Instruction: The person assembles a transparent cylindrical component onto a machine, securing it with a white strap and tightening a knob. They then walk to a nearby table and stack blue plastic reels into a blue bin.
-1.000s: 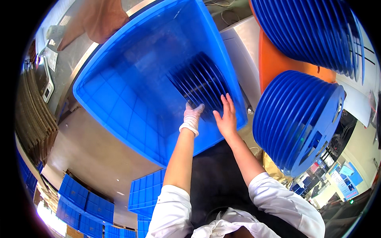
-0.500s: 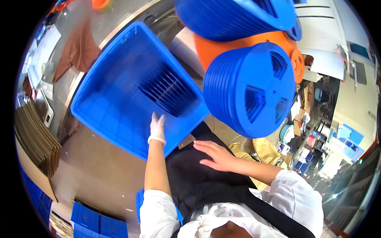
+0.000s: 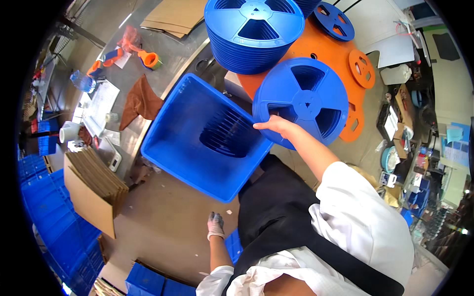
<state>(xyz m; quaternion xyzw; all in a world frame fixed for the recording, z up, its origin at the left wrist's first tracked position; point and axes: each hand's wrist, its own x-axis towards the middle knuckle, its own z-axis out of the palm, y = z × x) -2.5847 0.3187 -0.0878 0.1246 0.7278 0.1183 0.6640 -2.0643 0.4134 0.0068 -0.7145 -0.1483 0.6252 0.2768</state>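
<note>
My right hand [image 3: 279,126] is at the near left rim of the top blue slotted reel [image 3: 307,96] in a stack, closed on its edge beside an opening; some fingers are hidden. My left hand [image 3: 216,225], in a pale glove with greyish fingertips, hangs low over the floor with loose fingers and nothing visible in it. Left of the reel stack, a deep blue plastic bin [image 3: 173,143] stands tilted toward me. Inside it lies a row of dark blue reels [image 3: 229,133], seen edge-on.
Another blue reel stack [image 3: 247,49] stands behind, on a large orange disc-like surface [image 3: 316,47]. A smaller orange reel [image 3: 362,68] lies there. The metal table [image 3: 175,61] holds a brown cloth [image 3: 140,103] and orange tape dispensers [image 3: 148,59]. Cardboard sheets [image 3: 94,192] and blue crates [image 3: 148,278] are at lower left.
My left hand has left the bin and dropped down toward my side. My right hand has moved from before my apron to the reel stack's rim. The view has shifted.
</note>
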